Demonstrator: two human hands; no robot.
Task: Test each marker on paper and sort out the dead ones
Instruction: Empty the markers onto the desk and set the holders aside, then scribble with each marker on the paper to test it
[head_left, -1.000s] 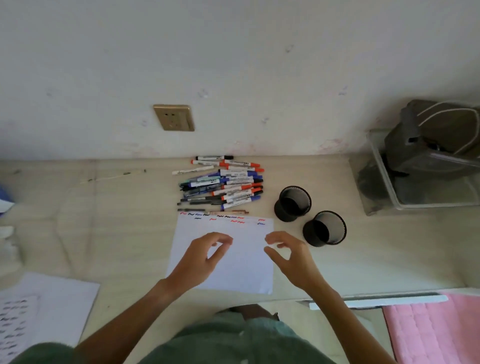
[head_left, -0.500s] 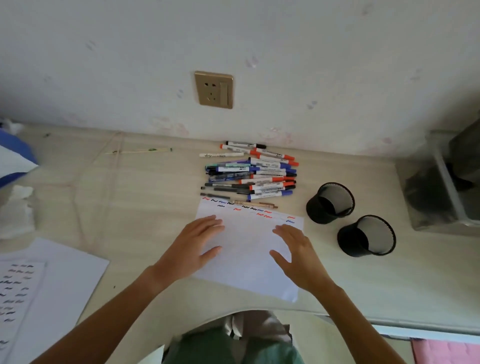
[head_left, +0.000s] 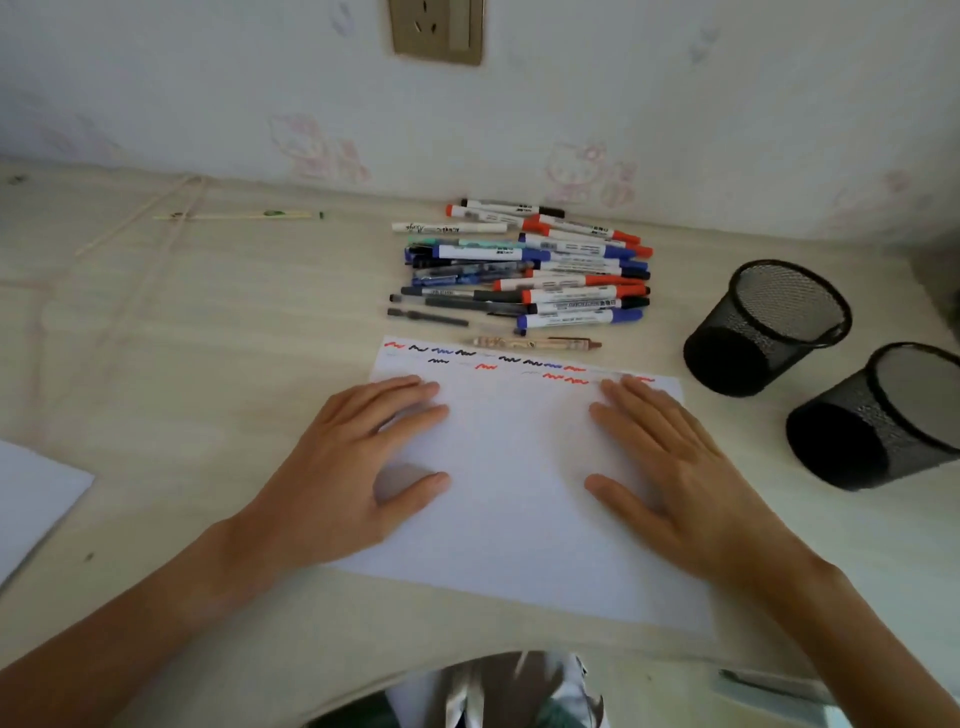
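- Left hand (head_left: 353, 467): flat on the left half of the paper (head_left: 514, 493), fingers straight and spread, holding nothing; a second ago raised above the sheet with thumb and fingers curled toward a pinch, now lowered and pressing.
- Right hand (head_left: 675, 467): flat on the right half of the paper, fingers extended, nothing gripped; likewise lowered from a curled, hovering pose.
- Paper: white sheet on the desk (head_left: 182, 338), pinned under both palms; short squiggles (head_left: 488, 361) in red, black and blue along the far edge, the rest blank.
- Markers (head_left: 524, 270): loose pile just beyond the far edge of the paper, red, blue and black caps, all lying flat, none in hand; one patterned pen (head_left: 537, 343) lying apart, just beside the sheet's edge.
- Mesh cups (head_left: 769, 327): two black holders to the right of the pile, well apart from the hands; contents not discernible.
- Second sheet (head_left: 36, 493): at the left edge, only partly in view.
- Reading of the change: sheet flattened and steadied, apparently set for further testing; next move likely a reach to the pile for a marker.
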